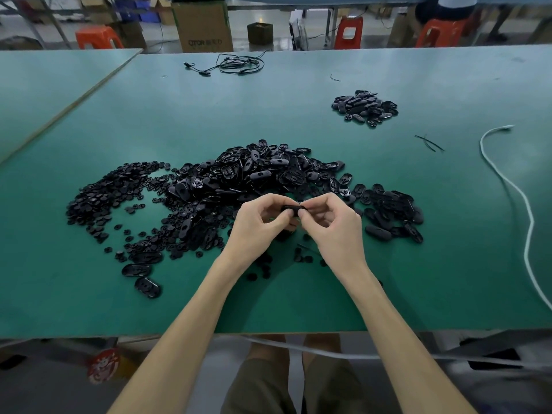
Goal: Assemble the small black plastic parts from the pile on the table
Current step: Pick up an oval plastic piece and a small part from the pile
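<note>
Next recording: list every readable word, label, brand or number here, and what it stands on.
"QTOR": cardboard box beyond the table; characters after it too blurred to read.
Red round sticker under the table edge: blurred, nothing legible.
Black plastic part gripped by left hand and right hand: no marking readable.
</note>
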The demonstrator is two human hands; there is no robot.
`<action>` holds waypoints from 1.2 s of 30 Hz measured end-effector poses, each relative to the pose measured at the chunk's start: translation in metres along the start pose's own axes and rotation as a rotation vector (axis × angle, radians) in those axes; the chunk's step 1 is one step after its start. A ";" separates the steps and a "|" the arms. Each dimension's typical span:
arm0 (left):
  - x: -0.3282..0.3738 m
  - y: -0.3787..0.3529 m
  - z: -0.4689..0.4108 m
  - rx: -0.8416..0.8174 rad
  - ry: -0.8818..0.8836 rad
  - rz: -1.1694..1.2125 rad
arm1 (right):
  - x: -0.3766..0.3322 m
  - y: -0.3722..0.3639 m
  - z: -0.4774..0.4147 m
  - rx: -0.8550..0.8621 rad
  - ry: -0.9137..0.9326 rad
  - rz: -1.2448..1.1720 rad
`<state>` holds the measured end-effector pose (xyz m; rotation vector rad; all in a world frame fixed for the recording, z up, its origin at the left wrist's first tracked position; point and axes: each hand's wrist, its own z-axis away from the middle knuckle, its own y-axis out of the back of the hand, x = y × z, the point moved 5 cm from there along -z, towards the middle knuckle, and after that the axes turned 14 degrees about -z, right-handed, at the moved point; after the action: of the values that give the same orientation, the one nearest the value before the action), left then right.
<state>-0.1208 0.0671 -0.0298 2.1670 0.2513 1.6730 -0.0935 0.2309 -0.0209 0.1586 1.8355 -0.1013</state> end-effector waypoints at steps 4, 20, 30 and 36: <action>-0.001 0.000 0.000 -0.005 -0.005 0.008 | 0.001 0.000 -0.001 0.001 -0.005 0.006; 0.000 -0.002 0.002 0.001 -0.004 -0.083 | 0.003 0.001 0.000 -0.007 -0.045 0.003; 0.001 -0.002 0.002 -0.002 0.001 -0.079 | 0.006 0.000 -0.001 -0.003 -0.046 -0.001; 0.002 -0.001 0.003 -0.004 0.005 -0.078 | 0.006 0.000 0.000 -0.011 -0.040 -0.009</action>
<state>-0.1176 0.0688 -0.0288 2.1221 0.3288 1.6351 -0.0954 0.2310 -0.0263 0.1393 1.7964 -0.0998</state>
